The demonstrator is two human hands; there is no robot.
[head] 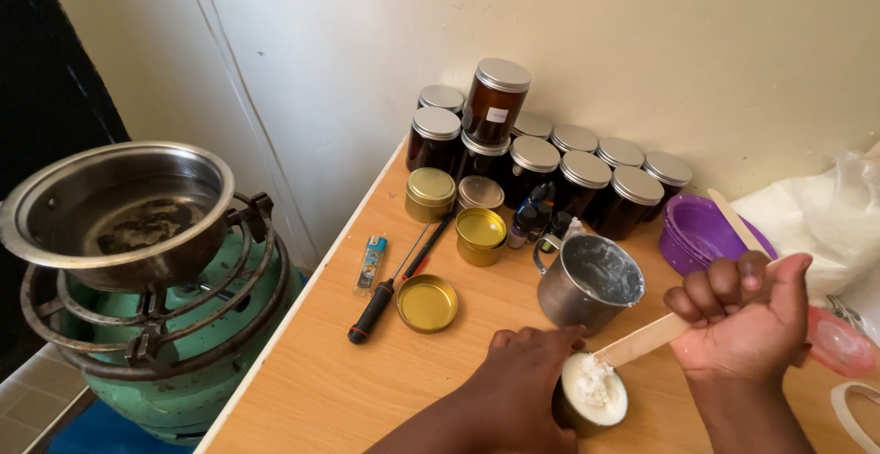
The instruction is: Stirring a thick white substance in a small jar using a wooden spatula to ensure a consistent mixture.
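Note:
My left hand (524, 376) wraps around a small round tin (594, 397) filled with white wax, low on the wooden table (339, 381). My right hand (747, 321) grips a flat wooden stick (642, 338) whose tip rests in the white wax. Just behind the tin stands a metal cup (589, 280) with white residue inside. An open gold tin (480, 234) and a loose gold lid (427, 303) lie to the left of the cup.
Several dark jars with silver lids (532, 156) line the wall. A lighter (371, 262), a black-handled screwdriver (378, 306), a purple bowl (701, 229) and white plastic bags (825, 216) sit on the table. A steel pot (119, 211) rests on a green gas cylinder burner (183, 362) at left.

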